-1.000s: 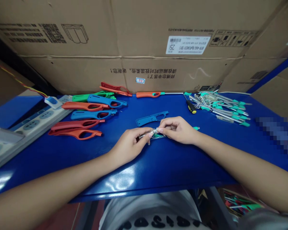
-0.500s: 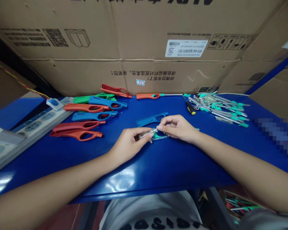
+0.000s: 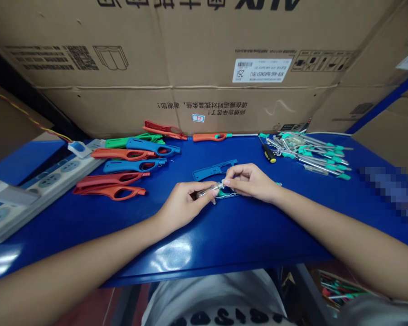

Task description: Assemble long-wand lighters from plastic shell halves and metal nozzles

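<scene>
the left hand pinches a slim clear cartridge between thumb and fingers, just in front of the loose blue handle half. the right hand, by that half's right end, has thumb and forefinger pinched on the cartridge's white tip. a green part with white wire shows below the hands. on the worktop, coloured handle shells lie left of the blue half, an orange lighter behind it, a screwdriver and metal rods right of it.
</scene>
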The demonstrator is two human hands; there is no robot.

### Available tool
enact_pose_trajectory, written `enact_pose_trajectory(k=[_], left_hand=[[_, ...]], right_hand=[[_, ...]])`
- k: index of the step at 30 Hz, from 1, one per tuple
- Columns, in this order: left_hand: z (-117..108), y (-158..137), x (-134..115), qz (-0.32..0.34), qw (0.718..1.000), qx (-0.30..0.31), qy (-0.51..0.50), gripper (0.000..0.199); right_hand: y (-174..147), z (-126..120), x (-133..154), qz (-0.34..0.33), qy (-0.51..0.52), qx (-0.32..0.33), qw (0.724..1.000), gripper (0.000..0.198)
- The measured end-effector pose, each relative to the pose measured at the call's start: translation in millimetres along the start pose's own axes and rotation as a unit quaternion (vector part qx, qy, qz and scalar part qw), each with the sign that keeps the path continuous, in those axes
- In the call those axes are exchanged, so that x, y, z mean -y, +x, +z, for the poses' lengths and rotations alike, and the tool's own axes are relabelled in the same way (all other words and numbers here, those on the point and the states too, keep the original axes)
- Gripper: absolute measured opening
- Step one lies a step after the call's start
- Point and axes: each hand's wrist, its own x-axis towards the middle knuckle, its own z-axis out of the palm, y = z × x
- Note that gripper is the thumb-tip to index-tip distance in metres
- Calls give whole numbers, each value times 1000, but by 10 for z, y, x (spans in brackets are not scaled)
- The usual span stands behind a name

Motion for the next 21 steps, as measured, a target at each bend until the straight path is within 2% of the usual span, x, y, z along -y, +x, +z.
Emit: enact_pose_trajectory(k=[9, 16, 21], left_hand=[[-17, 15, 3, -36, 999, -13, -33, 34], [-15, 22, -14, -25, 999, -22, -28, 27], [8, 10, -3, 7, 1000, -10, -14, 27]], right_hand=[[32, -6, 33, 35, -31, 3, 999, 42], [22, -3, 8, 16, -13, 0, 1000, 42], [2, 1, 7, -2, -15, 4, 1000, 39]])
